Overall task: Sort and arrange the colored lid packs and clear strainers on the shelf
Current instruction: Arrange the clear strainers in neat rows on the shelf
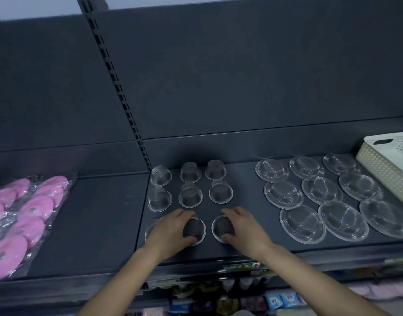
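Both hands down on the dark shelf, front row of the small cup strainers. These sit in a three-by-three grid in the shelf's left part, rims down by the look of it.

Left hand grips the front-middle cup strainer: thumb on the near rim, fingers curled over the far side. Right hand grips the front-right cup strainer the same way. Both cups rest on the shelf, just beside each other, not touching.

The front-left cup is mostly hidden behind the left hand and wrist – only a sliver of rim shows.

Right of the grid, well apart: nine flat strainers, wide and shallow, in three rough rows, several overlapping at the edges.

White perforated basket at the far right, next to the back flat ones – touching or not, can't tell.

Pink lid packs in clear bags lie in the next bay to the left, past the slotted upright.

Lower shelf goods are too blurred to read
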`<action>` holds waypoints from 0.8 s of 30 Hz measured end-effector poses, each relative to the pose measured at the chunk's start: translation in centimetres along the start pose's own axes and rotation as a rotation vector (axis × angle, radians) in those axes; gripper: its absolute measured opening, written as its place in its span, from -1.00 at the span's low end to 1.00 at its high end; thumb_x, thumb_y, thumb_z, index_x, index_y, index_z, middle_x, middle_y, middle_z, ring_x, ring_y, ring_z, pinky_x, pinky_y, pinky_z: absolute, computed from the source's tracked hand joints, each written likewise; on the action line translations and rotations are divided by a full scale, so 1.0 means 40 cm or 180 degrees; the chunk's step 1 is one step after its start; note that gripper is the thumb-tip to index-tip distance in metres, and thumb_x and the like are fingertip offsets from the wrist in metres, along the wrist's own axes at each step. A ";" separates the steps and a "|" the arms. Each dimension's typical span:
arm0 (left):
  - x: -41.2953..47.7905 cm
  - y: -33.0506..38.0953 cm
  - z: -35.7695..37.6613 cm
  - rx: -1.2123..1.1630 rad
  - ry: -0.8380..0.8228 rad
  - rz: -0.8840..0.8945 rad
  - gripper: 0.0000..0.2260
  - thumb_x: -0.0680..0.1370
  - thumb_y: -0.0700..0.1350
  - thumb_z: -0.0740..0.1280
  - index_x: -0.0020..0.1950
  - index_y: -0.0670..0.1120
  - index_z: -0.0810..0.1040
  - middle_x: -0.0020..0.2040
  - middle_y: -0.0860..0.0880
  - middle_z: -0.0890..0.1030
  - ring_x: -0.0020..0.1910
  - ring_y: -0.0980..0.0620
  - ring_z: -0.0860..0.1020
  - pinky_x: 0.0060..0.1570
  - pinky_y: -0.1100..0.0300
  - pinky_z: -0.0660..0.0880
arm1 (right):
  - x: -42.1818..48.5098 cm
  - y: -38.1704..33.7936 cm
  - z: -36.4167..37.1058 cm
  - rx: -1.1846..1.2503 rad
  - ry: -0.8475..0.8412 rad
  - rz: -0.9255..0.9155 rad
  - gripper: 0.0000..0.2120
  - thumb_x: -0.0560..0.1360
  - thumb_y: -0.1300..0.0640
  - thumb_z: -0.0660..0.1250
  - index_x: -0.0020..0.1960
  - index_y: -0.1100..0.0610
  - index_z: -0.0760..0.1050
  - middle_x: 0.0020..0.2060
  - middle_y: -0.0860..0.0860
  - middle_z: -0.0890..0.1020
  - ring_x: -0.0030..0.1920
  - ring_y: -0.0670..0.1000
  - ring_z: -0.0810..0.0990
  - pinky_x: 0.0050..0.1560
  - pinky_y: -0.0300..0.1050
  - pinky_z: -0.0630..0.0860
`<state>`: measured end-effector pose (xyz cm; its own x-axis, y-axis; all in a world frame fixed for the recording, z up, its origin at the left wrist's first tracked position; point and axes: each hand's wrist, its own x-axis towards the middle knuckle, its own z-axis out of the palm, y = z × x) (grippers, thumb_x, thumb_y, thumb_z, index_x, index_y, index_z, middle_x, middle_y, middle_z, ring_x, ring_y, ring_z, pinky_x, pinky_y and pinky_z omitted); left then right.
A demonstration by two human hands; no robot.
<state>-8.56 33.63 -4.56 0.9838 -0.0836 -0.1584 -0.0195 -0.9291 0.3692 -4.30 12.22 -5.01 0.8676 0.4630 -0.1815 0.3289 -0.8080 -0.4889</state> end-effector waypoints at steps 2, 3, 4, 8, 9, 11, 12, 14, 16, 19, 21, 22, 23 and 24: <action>0.001 0.003 0.001 -0.0012 -0.0022 -0.0015 -0.38 0.40 0.12 0.41 0.42 0.08 0.31 0.32 0.09 0.41 0.28 0.06 0.42 0.25 0.15 0.36 | 0.000 0.002 -0.001 -0.0007 0.0014 -0.0010 -0.37 0.45 0.06 0.37 0.46 0.03 0.23 0.28 0.04 0.37 0.32 0.09 0.34 0.32 -0.15 0.31; 0.001 0.004 0.001 0.0000 -0.0029 -0.0020 -0.38 0.40 0.12 0.41 0.42 0.08 0.31 0.33 0.09 0.41 0.29 0.05 0.42 0.25 0.14 0.36 | 0.000 0.004 0.000 -0.0010 0.0027 -0.0019 -0.37 0.45 0.06 0.37 0.46 0.03 0.23 0.29 0.04 0.37 0.32 0.09 0.34 0.32 -0.15 0.31; 0.002 0.006 0.001 0.0022 -0.0021 -0.0020 -0.38 0.40 0.12 0.41 0.43 0.09 0.30 0.34 0.09 0.40 0.29 0.05 0.42 0.25 0.14 0.36 | 0.001 0.006 0.001 -0.0009 0.0037 -0.0025 -0.37 0.45 0.06 0.37 0.46 0.03 0.23 0.29 0.04 0.37 0.32 0.09 0.34 0.32 -0.15 0.31; 0.004 0.014 -0.002 0.0189 0.0008 -0.0001 -0.37 0.40 0.17 0.39 0.43 0.09 0.30 0.34 0.10 0.40 0.30 0.02 0.40 0.26 0.17 0.31 | 0.000 0.011 0.001 0.0059 0.0041 -0.0032 -0.37 0.45 0.00 0.38 0.46 0.05 0.24 0.28 0.05 0.38 0.32 0.09 0.35 0.32 -0.14 0.30; 0.006 0.016 -0.003 0.0187 0.0032 0.0033 -0.37 0.39 0.20 0.38 0.42 0.08 0.32 0.32 0.09 0.42 0.29 0.02 0.40 0.26 0.17 0.30 | -0.001 0.013 -0.001 0.0114 0.0051 -0.0027 -0.37 0.46 -0.05 0.37 0.45 0.06 0.25 0.28 0.05 0.39 0.32 0.09 0.35 0.33 -0.13 0.30; 0.012 0.025 -0.012 0.0114 0.0080 0.0112 -0.32 0.34 0.31 0.28 0.40 0.04 0.36 0.28 0.08 0.46 0.27 0.02 0.42 0.27 0.17 0.31 | -0.003 0.017 -0.011 0.0219 0.0172 -0.0021 -0.41 0.49 -0.12 0.32 0.43 0.07 0.29 0.25 0.05 0.42 0.30 0.08 0.37 0.32 -0.10 0.32; 0.016 0.032 -0.017 0.0077 0.0147 0.0181 -0.26 0.31 0.36 0.20 0.40 0.02 0.37 0.28 0.07 0.47 0.27 0.02 0.42 0.28 0.16 0.32 | -0.005 0.023 -0.020 0.0255 0.0268 -0.0011 -0.45 0.50 -0.13 0.29 0.41 0.08 0.32 0.23 0.06 0.44 0.29 0.09 0.39 0.30 -0.08 0.34; 0.029 0.046 -0.023 -0.0004 0.0298 0.0342 -0.22 0.31 0.39 0.11 0.40 -0.03 0.39 0.27 0.04 0.48 0.27 0.03 0.42 0.28 0.17 0.33 | -0.008 0.043 -0.042 0.0239 0.0465 0.0016 -0.50 0.52 -0.11 0.27 0.38 0.09 0.36 0.22 0.07 0.47 0.27 0.11 0.41 0.29 -0.06 0.36; 0.036 0.071 -0.027 -0.0086 0.0392 0.0470 -0.29 0.38 0.35 0.17 0.40 -0.05 0.39 0.28 0.03 0.47 0.27 0.05 0.41 0.24 0.25 0.31 | -0.015 0.071 -0.070 0.0124 0.0610 0.0085 -0.51 0.52 -0.06 0.29 0.39 0.12 0.37 0.23 0.10 0.47 0.29 0.12 0.40 0.31 -0.06 0.34; 0.043 0.128 -0.027 -0.0134 0.0441 0.0597 -0.37 0.44 0.28 0.19 0.40 -0.04 0.38 0.28 0.05 0.44 0.28 0.10 0.38 0.19 0.34 0.27 | -0.039 0.134 -0.113 -0.0092 0.0775 0.0267 -0.52 0.51 0.03 0.33 0.39 0.15 0.37 0.26 0.12 0.45 0.30 0.15 0.37 0.32 -0.09 0.32; 0.050 0.171 -0.020 -0.0157 0.0383 0.0679 -0.35 0.43 0.30 0.14 0.41 -0.04 0.37 0.29 0.06 0.43 0.30 0.11 0.35 0.21 0.36 0.24 | -0.063 0.182 -0.137 -0.0334 0.0733 0.0476 -0.51 0.50 0.04 0.32 0.38 0.15 0.36 0.29 0.12 0.41 0.31 0.17 0.32 0.33 -0.07 0.32; 0.058 0.192 -0.014 -0.0166 0.0354 0.0722 -0.40 0.46 0.25 0.18 0.41 -0.05 0.37 0.30 0.05 0.43 0.31 0.11 0.35 0.23 0.36 0.23 | -0.074 0.206 -0.146 -0.0465 0.0689 0.0575 -0.52 0.50 0.02 0.32 0.37 0.14 0.37 0.31 0.12 0.39 0.31 0.18 0.30 0.33 -0.07 0.31; 0.069 0.214 -0.007 -0.0165 0.0341 0.0771 -0.46 0.51 0.17 0.24 0.41 -0.06 0.37 0.31 0.04 0.43 0.31 0.09 0.36 0.25 0.35 0.23 | -0.085 0.227 -0.155 -0.0588 0.0644 0.0665 -0.52 0.49 -0.01 0.32 0.36 0.13 0.37 0.33 0.12 0.37 0.32 0.18 0.28 0.34 -0.06 0.30; 0.081 0.237 0.000 -0.0160 0.0342 0.0818 -0.52 0.54 0.09 0.28 0.41 -0.07 0.38 0.32 0.02 0.43 0.32 0.07 0.36 0.27 0.32 0.24 | -0.094 0.246 -0.161 -0.0676 0.0569 0.0754 -0.50 0.49 -0.04 0.32 0.37 0.11 0.35 0.34 0.13 0.35 0.33 0.18 0.26 0.35 -0.04 0.29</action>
<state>-5.54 24.56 -1.59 0.9611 -0.2728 0.0433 -0.2644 -0.8632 0.4302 -1.91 0.17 -3.64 0.9743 0.1979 -0.1073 0.1647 -0.9516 -0.2595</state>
